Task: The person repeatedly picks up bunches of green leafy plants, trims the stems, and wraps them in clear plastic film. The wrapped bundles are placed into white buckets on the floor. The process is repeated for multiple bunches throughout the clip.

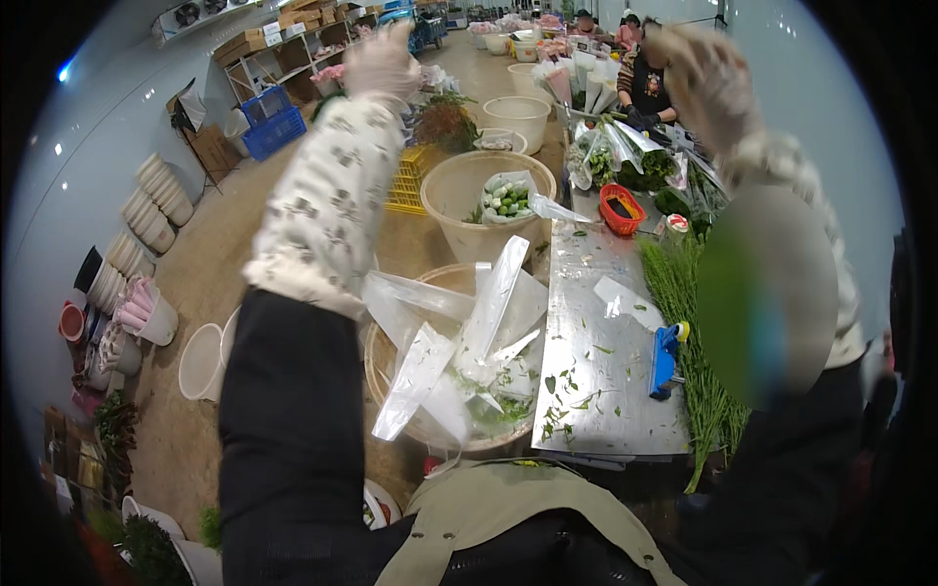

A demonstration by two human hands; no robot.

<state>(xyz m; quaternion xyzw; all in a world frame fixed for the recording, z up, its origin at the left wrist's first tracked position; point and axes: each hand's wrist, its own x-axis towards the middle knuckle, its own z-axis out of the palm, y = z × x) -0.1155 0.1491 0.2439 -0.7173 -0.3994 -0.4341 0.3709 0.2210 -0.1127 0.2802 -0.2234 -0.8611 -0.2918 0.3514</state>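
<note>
Both my hands are raised high in front of me, in translucent gloves. My left hand (382, 64) is at the top, left of centre, blurred, with nothing visible in it; how its fingers stand is unclear. At the upper right my right hand (707, 84) is bent and blurred, and whether it holds anything cannot be made out. Below them lies a metal table (586, 322) with scattered leaf scraps, a blue tape dispenser (664, 362) and a pile of long green stems (681, 293). Left of the table, a large tub (375, 366) holds crumpled clear plastic wrapping (476, 329).
A second tub (469, 233) holds wrapped white-green flower buds (507, 198). A red plastic basket (621, 210) and wrapped bouquets (637, 165) occupy the far table. A person in black gloves (645, 88) works there. Yellow crates (407, 183) and stacked buckets (150, 220) stand leftward.
</note>
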